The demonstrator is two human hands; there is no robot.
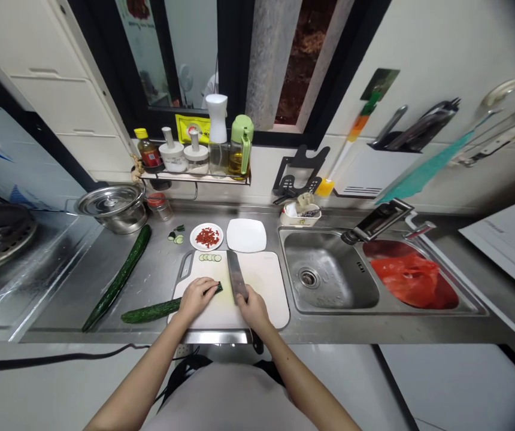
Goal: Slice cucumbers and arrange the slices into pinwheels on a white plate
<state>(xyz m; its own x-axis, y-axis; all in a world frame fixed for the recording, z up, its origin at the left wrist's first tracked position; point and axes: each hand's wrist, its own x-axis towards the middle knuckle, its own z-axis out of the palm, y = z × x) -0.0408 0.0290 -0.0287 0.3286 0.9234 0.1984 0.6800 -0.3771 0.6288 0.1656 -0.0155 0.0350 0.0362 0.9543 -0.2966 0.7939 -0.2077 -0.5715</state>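
Note:
My left hand (197,297) is closed over a cut cucumber (152,312) that lies across the left side of the white cutting board (261,305). Its dark end shows just past my fingertips. In my right hand (253,306) is a kitchen knife (236,272), its broad blade pointing away from me over the board, a little to the right of the cucumber's end. Several thin cucumber slices (210,258) lie in a row at the board's top left. Behind the board sit a plate of chopped red pieces (208,237) and a bare white square plate (247,234).
A whole cucumber (118,278) lies on the steel counter at left, near a lidded pot (114,206). Cucumber scraps (177,238) lie behind the board. To the right is a sink (329,269) with a red plastic bag (408,276) in its second basin. Seasoning bottles stand on a rack (197,176).

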